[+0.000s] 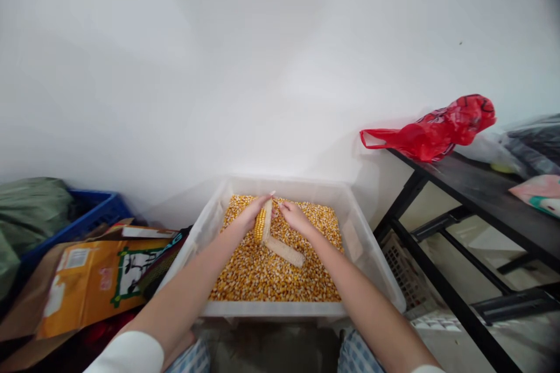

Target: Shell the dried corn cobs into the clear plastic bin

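My left hand (254, 212) is wrapped round the upper part of a corn cob (262, 226), which stands tilted over the bin. Yellow kernels cover the cob's left side; its right side is stripped pale. Just right of the cob's upper end is my right hand (294, 217), fingers curled together; whether it holds anything is too small to tell. A bare cob (286, 252) lies on the loose corn kernels (271, 282) below the hands. The kernels spread across a whitish plastic bin (301, 309), in front of my knees.
On the right, a dark table (485, 183) bears a red plastic bag (441, 128) and other bags. A plastic basket (405, 271) sits beneath it. To the left are an orange cardboard box (98, 274) and a blue crate (98, 213) with a green bag. A white wall (271, 70) rises behind.
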